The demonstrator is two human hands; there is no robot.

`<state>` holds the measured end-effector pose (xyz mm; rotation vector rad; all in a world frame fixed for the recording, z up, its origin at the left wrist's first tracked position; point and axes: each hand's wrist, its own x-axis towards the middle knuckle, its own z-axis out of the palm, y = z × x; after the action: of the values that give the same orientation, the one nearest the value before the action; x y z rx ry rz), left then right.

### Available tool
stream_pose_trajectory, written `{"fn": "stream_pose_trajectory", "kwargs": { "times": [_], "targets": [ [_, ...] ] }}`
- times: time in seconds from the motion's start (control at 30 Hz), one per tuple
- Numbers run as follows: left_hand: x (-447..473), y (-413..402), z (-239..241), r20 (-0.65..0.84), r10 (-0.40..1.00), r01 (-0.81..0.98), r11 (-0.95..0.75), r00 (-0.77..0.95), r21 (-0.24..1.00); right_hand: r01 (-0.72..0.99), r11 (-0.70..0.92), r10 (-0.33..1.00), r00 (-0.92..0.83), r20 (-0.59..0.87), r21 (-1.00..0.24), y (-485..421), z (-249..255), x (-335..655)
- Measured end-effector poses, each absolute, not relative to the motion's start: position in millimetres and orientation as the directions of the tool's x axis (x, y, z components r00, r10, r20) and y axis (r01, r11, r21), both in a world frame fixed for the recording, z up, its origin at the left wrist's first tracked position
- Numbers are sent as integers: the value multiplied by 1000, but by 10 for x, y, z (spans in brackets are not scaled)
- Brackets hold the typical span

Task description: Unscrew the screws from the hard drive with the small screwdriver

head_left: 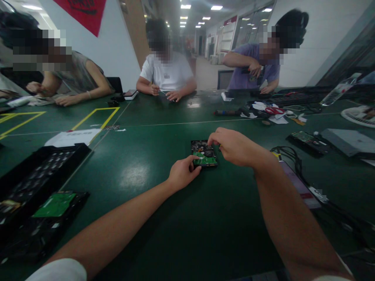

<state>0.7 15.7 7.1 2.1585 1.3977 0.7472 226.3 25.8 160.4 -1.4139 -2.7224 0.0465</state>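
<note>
A hard drive (200, 147) with a green circuit board on its near half lies flat on the dark green table, in front of me. My left hand (184, 171) grips its near left corner, thumb at the front edge and forefinger on the board. Over the drive's right side is my right hand (233, 146), its fingers curled together and pointing down. Whatever those fingers pinch is too small and too hidden to make out.
At the left are a black tray (38, 171) and another green-boarded drive (55, 205). To the right lie a phone (299, 183), black cables (295, 160), another drive (307, 142) and a grey box (348, 142). Red scissors (274, 111) rest farther back. Several people sit opposite.
</note>
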Motion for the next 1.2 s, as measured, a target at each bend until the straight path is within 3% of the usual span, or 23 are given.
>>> {"fn": "stream_pose_trajectory", "kwargs": {
  "times": [0.2,0.53,0.8,1.0,1.2],
  "targets": [
    [2,162,44,201,917,666,-389,344,636,913,398,916,-401,26,84,145,1683,2234],
    [0,168,53,180,924,675,-370,337,638,802,597,802,-595,59,-29,251,1599,2271],
    [3,157,65,188,921,676,-380,342,632,908,402,913,-407,16,117,129,1701,2191],
    [1,171,29,192,921,676,-380,338,631,869,487,872,-490,17,86,132,1682,2214],
    [-3,173,25,196,920,666,-382,338,641,906,402,914,-407,4,134,120,1705,2197]
  ]
}}
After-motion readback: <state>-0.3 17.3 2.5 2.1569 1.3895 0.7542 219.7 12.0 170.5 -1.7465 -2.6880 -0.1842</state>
